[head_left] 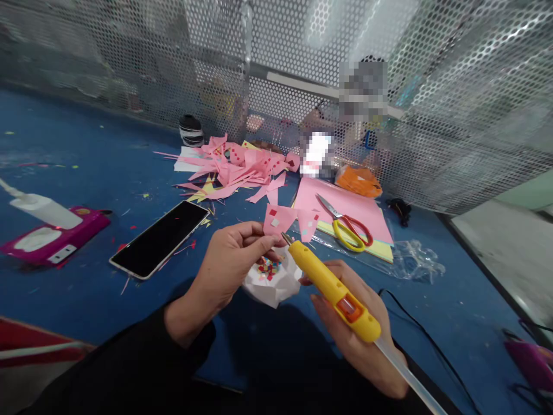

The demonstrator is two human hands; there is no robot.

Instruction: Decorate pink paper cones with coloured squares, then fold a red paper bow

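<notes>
Your dark sleeves (116, 369) are closest, and past them your right hand (360, 317) is curled around a yellow glue gun (328, 282). A clear glue stick (404, 366) pokes out of its back end. Its tip is right by your left thumb, but you can't tell if it touches anything.

Your left hand (231, 262) pinches a bit of pink paper (280, 221) between thumb and finger. Little red and white squares are on it. Another pink flap (308, 226) is just to its right; you can't tell if the two are joined. Under your left hand's fingertips is a white bowl (274, 294) with tiny bright paper bits (268, 268) in it.

To the left of your left hand, a phone (159, 239) lies on the blue counter (99, 300). Beyond that hand is a messy heap of pink strips (237, 170). Beyond your right hand, scissors (345, 225) with red and yellow handles lie on a stack of paper (367, 210). To the right of your right hand, a black cord (425, 331) bends along.
</notes>
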